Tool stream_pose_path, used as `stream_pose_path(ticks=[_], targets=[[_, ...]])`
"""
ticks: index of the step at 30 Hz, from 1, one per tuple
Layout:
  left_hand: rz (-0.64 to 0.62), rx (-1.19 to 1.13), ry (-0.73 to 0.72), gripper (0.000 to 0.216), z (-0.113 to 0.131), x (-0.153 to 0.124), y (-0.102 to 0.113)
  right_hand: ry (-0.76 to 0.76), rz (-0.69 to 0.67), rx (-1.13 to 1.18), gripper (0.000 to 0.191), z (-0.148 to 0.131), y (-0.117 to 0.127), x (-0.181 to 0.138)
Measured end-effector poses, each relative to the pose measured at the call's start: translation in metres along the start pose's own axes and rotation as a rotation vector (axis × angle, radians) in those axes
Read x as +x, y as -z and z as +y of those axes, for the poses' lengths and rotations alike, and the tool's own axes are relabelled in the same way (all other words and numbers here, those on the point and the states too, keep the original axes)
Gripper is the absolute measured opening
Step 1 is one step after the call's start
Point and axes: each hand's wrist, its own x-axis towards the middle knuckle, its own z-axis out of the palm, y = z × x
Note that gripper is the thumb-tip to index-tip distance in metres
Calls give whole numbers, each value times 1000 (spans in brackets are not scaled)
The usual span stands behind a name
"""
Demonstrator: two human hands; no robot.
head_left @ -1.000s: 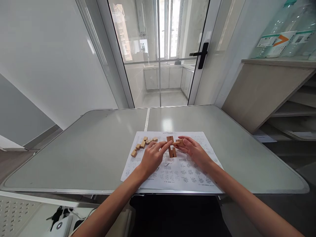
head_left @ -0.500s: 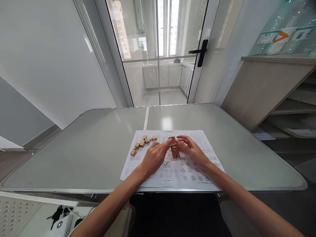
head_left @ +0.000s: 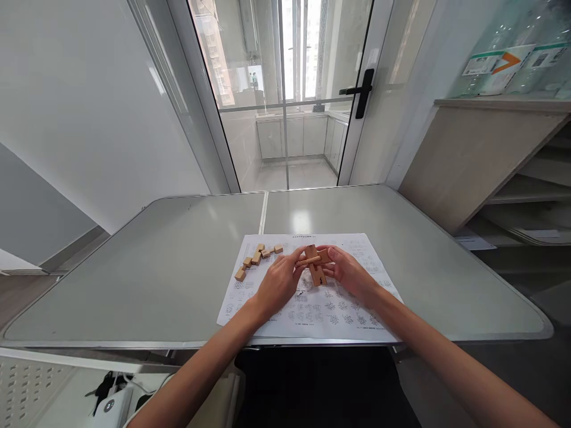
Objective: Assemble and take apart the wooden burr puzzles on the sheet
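Note:
A small cross of wooden puzzle bars (head_left: 315, 265) is held just above a printed paper sheet (head_left: 312, 309) on the grey table (head_left: 178, 267). My left hand (head_left: 279, 282) pinches the left end of the crosswise bar with thumb and forefinger. My right hand (head_left: 350, 272) grips the same assembly from the right, fingers curled round it. Several loose wooden puzzle pieces (head_left: 257, 258) lie on the sheet's far left corner, a short way left of my left hand.
A glass door with a black handle (head_left: 362, 93) stands beyond the table's far edge. Wooden shelving (head_left: 499, 160) runs along the right side. White equipment (head_left: 107, 407) sits on the floor at the lower left, below the table's near edge.
The wooden assembly has been lifted off the sheet and turned between both hands, and the hands have closed in on it. The loose pieces lie as before.

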Motion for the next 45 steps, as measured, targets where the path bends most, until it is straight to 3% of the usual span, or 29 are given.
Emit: stream_pose_path(ticks=[11, 18, 26, 33, 45], targets=[[-82, 53, -90, 57, 1, 2, 2, 49, -12, -187, 57, 2, -2, -5], [-79, -17, 26, 60, 3, 2, 5, 18, -15, -95, 54, 2, -1, -5], [-131, -137, -9, 118, 8, 4, 10, 3, -51, -18, 56, 1, -6, -6], [-89, -157, 3, 92, 9, 3, 6, 13, -81, -141, 56, 4, -10, -6], [-69, -122, 48, 94, 9, 2, 5, -13, -119, -112, 55, 1, -8, -7]])
